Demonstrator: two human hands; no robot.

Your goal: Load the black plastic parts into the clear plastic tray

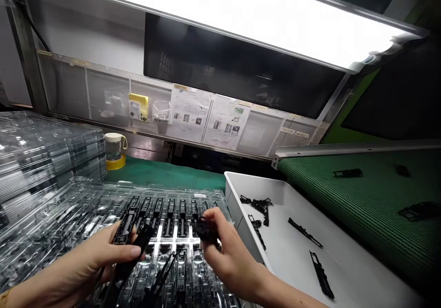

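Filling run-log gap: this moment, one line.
left hand: holds black parts; right hand: holds black part; clear tray: beneath; white bin: beside tray

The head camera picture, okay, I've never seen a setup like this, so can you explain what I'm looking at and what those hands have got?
There is no robot here, just a person's two bare hands. The single picture comes from a camera worn on their head, looking forward and down.

The left hand holds slim black plastic parts. The right hand pinches another dark part, too blurred to make out fully.

Below them lies a clear molded tray with rows of similar black pieces. A stack of clear trays stands to the left. To the right, a white bin holds a few loose parts, and beyond it a green conveyor belt carries more.
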